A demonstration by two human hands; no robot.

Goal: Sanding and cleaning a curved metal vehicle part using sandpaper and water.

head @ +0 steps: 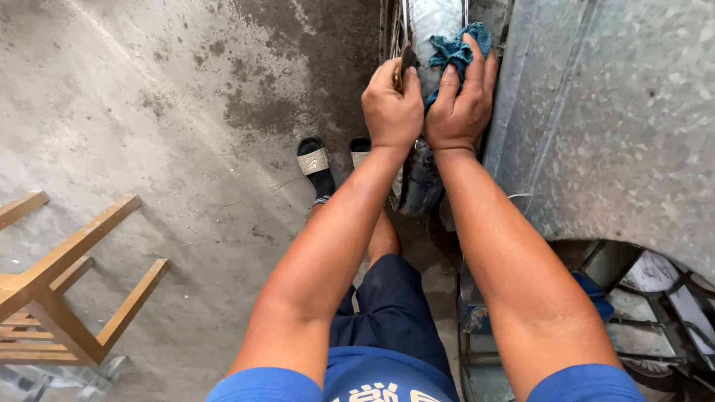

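My right hand [462, 104] presses a crumpled blue-green rag [456, 50] against a long shiny metal part [436, 18] that runs away from me. My left hand [391, 104] is closed around the left edge of the same part, with a small dark brownish piece [408, 59] sticking up from its fingers; what that piece is I cannot tell. Both hands sit side by side, almost touching. Below the hands the lower end of the part [421, 182] looks dark and worn.
A large galvanised metal sheet [618, 126] fills the right side, with a curved cut-out and metal framework [655, 305] beneath it. A wooden stool or chair frame [67, 290] stands at the left on stained concrete floor [164, 112]. My sandalled feet [316, 164] are below.
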